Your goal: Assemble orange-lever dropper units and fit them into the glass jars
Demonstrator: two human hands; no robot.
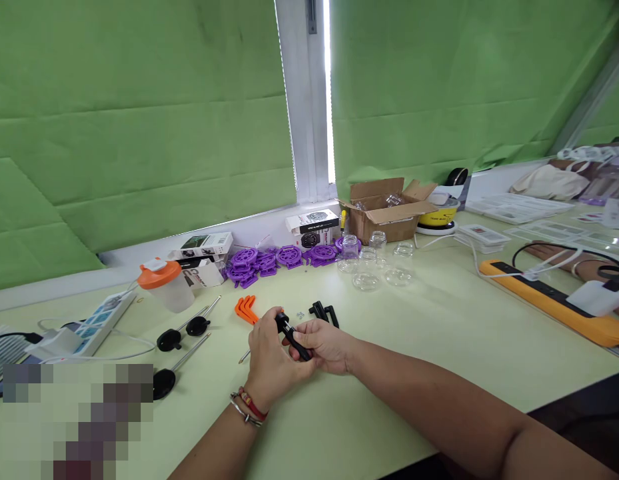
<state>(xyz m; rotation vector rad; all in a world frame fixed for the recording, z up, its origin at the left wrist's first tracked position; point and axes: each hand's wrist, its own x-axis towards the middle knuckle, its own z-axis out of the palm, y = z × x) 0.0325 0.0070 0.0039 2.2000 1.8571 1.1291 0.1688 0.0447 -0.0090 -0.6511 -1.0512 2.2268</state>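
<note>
My left hand (272, 357) and my right hand (326, 343) meet over the front middle of the table, both closed around one black part (300, 345) with a short bright metal section near its upper end. Just beyond my left hand lie several orange curved pieces (246, 309). Black angled pieces (325, 312) rest past my right hand, with small metal bits (300, 315) beside them. A thin metal rod pokes out left of my left hand. Further left are black round-ended parts with metal rods (164, 383). My palms hide some of the black part.
Purple plastic discs (289, 256), clear glass jars (368, 267) and an open cardboard box (389, 217) line the back. A shaker cup (169, 290) and power strip (106, 323) stand left. An orange-black power strip (549, 303) lies right, near another person's hand (554, 257).
</note>
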